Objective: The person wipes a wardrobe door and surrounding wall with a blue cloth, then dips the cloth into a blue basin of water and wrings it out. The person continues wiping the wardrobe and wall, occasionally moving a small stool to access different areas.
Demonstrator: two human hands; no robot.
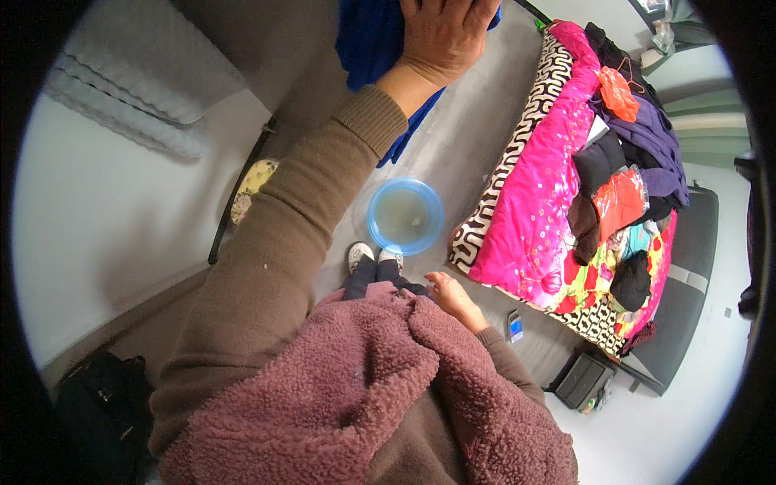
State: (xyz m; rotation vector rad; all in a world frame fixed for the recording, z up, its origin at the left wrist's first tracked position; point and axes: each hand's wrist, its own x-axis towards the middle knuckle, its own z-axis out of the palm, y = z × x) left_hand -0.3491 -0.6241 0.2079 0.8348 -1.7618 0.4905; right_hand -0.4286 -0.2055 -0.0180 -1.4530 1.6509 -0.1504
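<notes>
My left hand (pixel 447 37) is raised at the top of the view, its back towards me, with a deep blue fabric (pixel 370 45) in its grip. Its fingertips are cut off by the picture's edge. The fabric spreads past both sides of the hand, and part of it hangs behind my wrist. Low beside my thigh, my right hand (pixel 456 300) has loosely bent fingers and holds nothing. A round translucent blue plastic basin (pixel 438 209) stands on the floor just ahead of my shoes (pixel 360 254). Cloudy, greyish liquid (pixel 401 217) fills part of it.
At right, a bed with a pink quilt (pixel 515 236) bears piled clothes, an orange plastic bag (pixel 617 94) and a packaged orange item (pixel 619 200). A small box (pixel 515 327) and a dark case (pixel 583 382) sit near its foot. Grey plush fabric (pixel 139 66) hangs at upper left.
</notes>
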